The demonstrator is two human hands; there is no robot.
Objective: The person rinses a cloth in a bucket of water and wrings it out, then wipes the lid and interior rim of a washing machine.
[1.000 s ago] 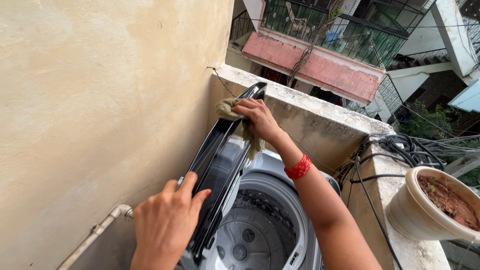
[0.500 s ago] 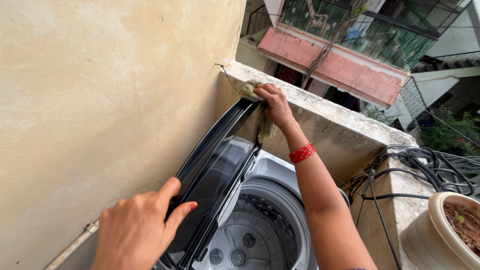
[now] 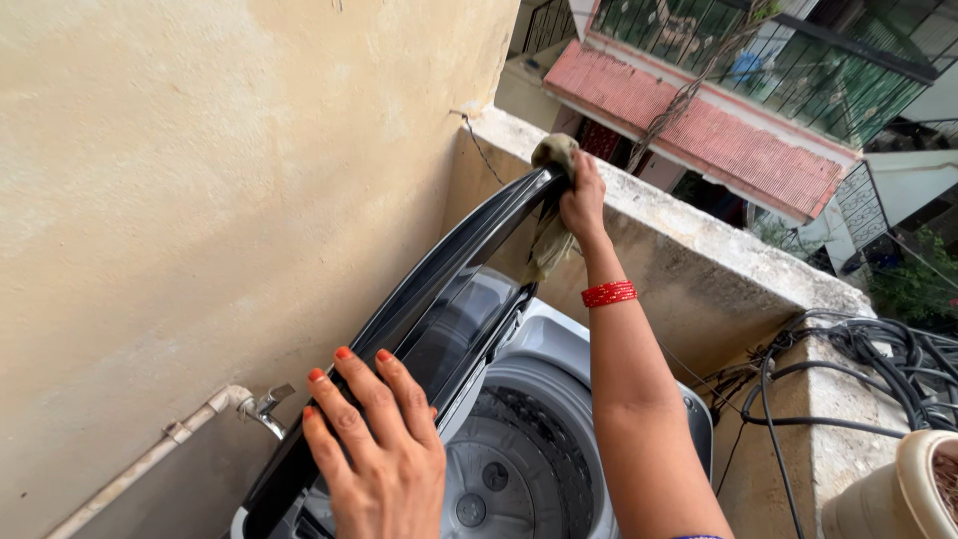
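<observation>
A top-loading washing machine (image 3: pixel 589 369) stands in a balcony corner with its dark glass lid (image 3: pixel 439 299) raised toward the wall. My right hand (image 3: pixel 582 200) grips a beige cloth (image 3: pixel 551 215) and presses it on the lid's far top corner. A red bangle sits on that wrist. My left hand (image 3: pixel 379 449) lies flat against the near part of the lid, fingers spread, bracing it. The steel drum (image 3: pixel 509 469) shows below the lid.
A plastered wall (image 3: pixel 200 200) runs along the left with a pipe and tap (image 3: pixel 261 404). A concrete parapet (image 3: pixel 718 250) borders the far side, with a bundle of black cables (image 3: pixel 868 349) and a clay flowerpot (image 3: pixel 923 489) at right.
My right hand slid the cloth up along the lid's edge to its far corner. My left hand opened from gripping the lid's edge to lying flat on it.
</observation>
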